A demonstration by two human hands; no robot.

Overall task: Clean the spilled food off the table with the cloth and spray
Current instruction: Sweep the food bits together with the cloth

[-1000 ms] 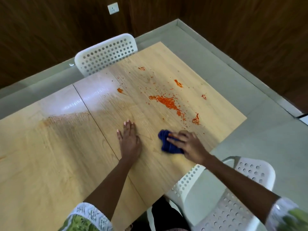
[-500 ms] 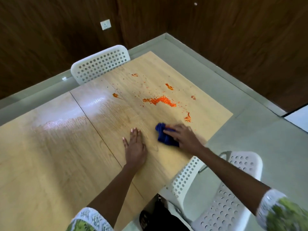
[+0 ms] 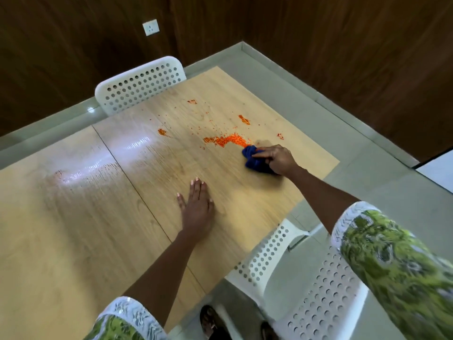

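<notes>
R hand (image 3: 278, 160) fingers grip cloth (image 3: 255, 160) at spill (image 3: 229, 141); L hand (image 3: 197, 208) flat.

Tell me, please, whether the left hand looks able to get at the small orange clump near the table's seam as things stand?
Probably yes. The left hand lies flat on the table, and only bare wood shows between its fingertips and the small orange clump. The right hand and blue cloth are off to the side.

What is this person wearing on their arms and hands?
Both hands, the left hand and the right hand, are bare, with no gloves. Short sleeves in a green leafy print with white patterned cuffs end above bare forearms.
</notes>
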